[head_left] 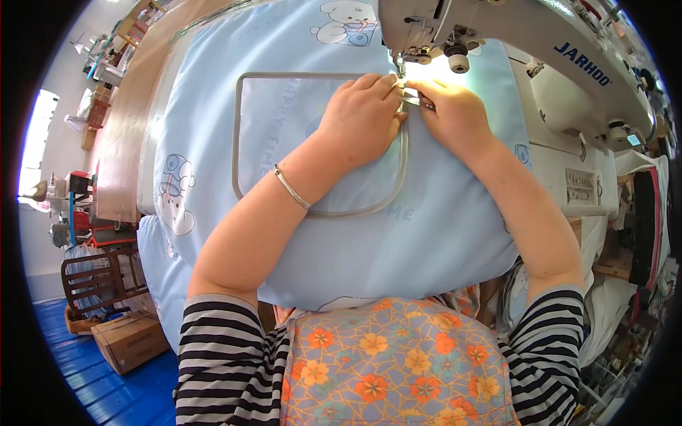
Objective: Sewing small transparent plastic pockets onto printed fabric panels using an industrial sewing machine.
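Observation:
Pale blue printed fabric (341, 263) lies spread under a sewing machine (511, 35). On it is a clear panel (273, 135) with rounded corners and a grey binding (235, 135) around its edge. My left hand (362, 117) lies over the panel's far right corner, its bent fingers closed on the binding just in front of the presser foot (399, 64). Close beside it, my right hand (458, 117) is closed around small thread snips (428, 104), whose metal blades point left toward my left fingertips. Exactly what the fingertips pinch is partly hidden by glare.
The machine's arm and head overhang the far right, with a lit lamp by the needle. A wooden tabletop (124, 121) extends to the left. A cardboard box (131, 341) and a brown slatted chair (92, 284) stand on the blue floor (53, 362). White cloth (611, 312) hangs at right.

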Tool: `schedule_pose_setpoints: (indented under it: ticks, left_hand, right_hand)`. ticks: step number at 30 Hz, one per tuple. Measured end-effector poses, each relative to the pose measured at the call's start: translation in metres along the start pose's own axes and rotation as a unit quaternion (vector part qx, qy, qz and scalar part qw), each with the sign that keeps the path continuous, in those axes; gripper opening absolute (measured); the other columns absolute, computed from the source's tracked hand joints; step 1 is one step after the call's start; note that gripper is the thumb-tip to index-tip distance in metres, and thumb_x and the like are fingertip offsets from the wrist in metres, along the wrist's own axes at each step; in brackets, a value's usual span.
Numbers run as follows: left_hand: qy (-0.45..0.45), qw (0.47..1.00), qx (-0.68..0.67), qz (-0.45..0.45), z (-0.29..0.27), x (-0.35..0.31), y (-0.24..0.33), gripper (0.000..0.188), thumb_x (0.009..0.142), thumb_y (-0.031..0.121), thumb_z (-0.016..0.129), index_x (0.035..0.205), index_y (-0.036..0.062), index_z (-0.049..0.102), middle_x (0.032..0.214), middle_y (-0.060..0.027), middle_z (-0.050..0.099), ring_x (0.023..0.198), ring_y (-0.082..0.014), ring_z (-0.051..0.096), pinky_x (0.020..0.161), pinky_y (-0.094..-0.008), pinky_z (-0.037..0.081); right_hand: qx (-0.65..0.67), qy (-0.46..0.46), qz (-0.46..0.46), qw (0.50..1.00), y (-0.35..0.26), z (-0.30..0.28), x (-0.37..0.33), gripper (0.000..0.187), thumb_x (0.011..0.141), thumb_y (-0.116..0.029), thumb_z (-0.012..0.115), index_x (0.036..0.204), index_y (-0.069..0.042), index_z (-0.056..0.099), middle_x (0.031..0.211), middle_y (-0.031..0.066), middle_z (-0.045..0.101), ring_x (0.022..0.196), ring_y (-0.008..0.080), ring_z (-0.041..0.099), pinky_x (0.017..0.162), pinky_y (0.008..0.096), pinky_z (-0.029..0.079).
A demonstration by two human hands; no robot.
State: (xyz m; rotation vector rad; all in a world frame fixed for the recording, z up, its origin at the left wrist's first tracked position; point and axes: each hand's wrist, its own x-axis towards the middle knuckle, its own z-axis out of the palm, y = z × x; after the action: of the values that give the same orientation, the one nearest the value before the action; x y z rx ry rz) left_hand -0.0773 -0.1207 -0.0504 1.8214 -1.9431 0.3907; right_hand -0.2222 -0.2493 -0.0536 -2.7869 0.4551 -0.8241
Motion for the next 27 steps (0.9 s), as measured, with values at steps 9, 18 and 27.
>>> schedule_pose_setpoints:
  ticks: [9, 18, 27]
  left_hand:
    - [0.014, 1.0, 0.012, 0.014, 0.001, 0.001, 0.0, 0.031, 0.082, 0.022, 0.066, 0.106, 0.0035, 0.066, 0.114, -0.0083, 0.064, 0.108, -0.0218, 0.058, 0.09, -0.0361, 0.047]
    - [0.031, 0.999, 0.019, 0.009, 0.002, -0.003, 0.001, 0.028, 0.083, 0.023, 0.064, 0.103, 0.0043, 0.067, 0.111, -0.0064, 0.064, 0.106, -0.0208, 0.058, 0.088, -0.0353, 0.047]
    - [-0.001, 1.0, 0.011, -0.002, 0.003, 0.002, -0.006, 0.027, 0.084, 0.02, 0.061, 0.105, 0.0039, 0.066, 0.117, -0.0114, 0.063, 0.113, -0.0258, 0.057, 0.093, -0.0384, 0.047]
  right_hand:
    - [0.013, 0.0, 0.016, 1.0, 0.0, -0.004, -0.005, 0.029, 0.077, -0.004, 0.061, 0.106, -0.008, 0.066, 0.079, 0.0091, 0.063, 0.072, 0.0272, 0.06, 0.064, 0.0367, 0.049]
    - [0.003, 0.0, 0.014, 1.0, -0.006, -0.004, -0.007, 0.03, 0.077, -0.004, 0.06, 0.106, -0.008, 0.066, 0.08, 0.0081, 0.063, 0.072, 0.0263, 0.061, 0.064, 0.0362, 0.05]
    - [0.02, -0.014, 0.014, 1.0, -0.008, -0.011, -0.009, 0.03, 0.077, -0.003, 0.06, 0.106, -0.007, 0.067, 0.08, 0.0087, 0.061, 0.073, 0.0265, 0.06, 0.065, 0.0359, 0.049]
